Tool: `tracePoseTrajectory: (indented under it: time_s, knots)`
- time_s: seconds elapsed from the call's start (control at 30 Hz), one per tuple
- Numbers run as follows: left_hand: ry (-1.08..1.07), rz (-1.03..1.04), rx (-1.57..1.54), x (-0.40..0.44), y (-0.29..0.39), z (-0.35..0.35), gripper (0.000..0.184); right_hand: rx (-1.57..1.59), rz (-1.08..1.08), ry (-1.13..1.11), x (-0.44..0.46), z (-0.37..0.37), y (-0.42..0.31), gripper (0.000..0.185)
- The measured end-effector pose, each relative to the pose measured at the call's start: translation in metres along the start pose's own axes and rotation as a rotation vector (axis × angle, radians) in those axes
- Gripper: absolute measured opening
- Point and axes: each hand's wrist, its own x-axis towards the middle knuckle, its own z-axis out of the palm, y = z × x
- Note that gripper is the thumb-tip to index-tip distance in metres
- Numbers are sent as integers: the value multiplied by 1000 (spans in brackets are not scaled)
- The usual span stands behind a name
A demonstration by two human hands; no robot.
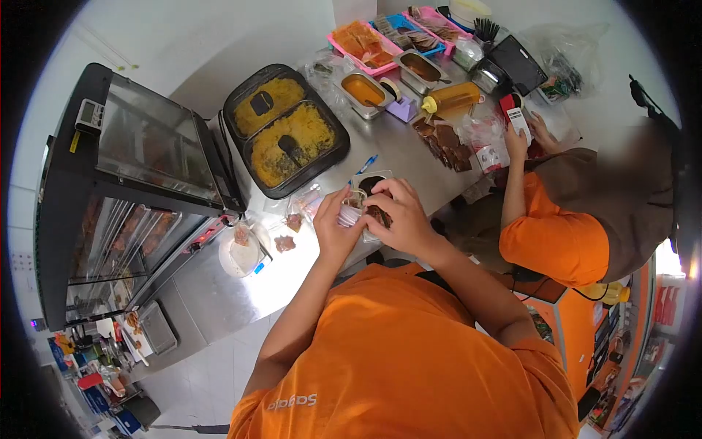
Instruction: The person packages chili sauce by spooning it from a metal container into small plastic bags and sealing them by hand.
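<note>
Near the steel counter's front edge, my left hand (pixel 336 227) is closed around a small clear plastic piece (pixel 351 214), perhaps a bag or cup. My right hand (pixel 404 223) meets it from the other side, its thumb and fingers curled onto the plastic. Just behind my fingers stands a clear tub (pixel 371 183) with dark contents, partly hidden by the right hand. A blue pen (pixel 367 164) lies beyond it. Small brown packets (pixel 285 243) rest to the left of my left hand, beside a round white container (pixel 240 252).
A black two-part pan (pixel 336 157) holds yellow food. At left stands a glass-fronted warmer (pixel 157 139). Sauce trays (pixel 363 95), a purple tape dispenser (pixel 402 108), a squeeze bottle (pixel 453 99) and brown packets (pixel 446 146) line the back. At right, a co-worker holds a handheld terminal (pixel 518 123).
</note>
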Motion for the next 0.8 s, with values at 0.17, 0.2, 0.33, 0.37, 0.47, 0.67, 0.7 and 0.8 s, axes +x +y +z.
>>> tracePoseTrajectory:
  time_s: [0.17,0.2,0.33,0.37,0.47,0.67,0.7,0.8]
  knots:
    - [63,-66,44,-5,2,2,69,39,-3,55,-1,16,9,25]
    - [78,-110,61,-9,1,-2,69,71,11,56,0,15,5,25]
    - [291,-253,13,-31,-19,-30,78,125,180,-116,-11,2,9,35]
    - [336,-244,39,-46,-41,-41,80,75,206,-169,-20,-1,18,36]
    - [520,-357,183,-68,-66,-96,78,40,281,-204,-52,-8,54,33]
    - [469,-505,458,-88,-131,-186,86,-14,399,-272,-86,3,88,32]
    - [402,-539,472,-85,-130,-188,87,-6,396,-286,-87,5,90,32]
    - [483,-326,639,-88,-116,-177,80,75,363,-297,-88,9,93,35]
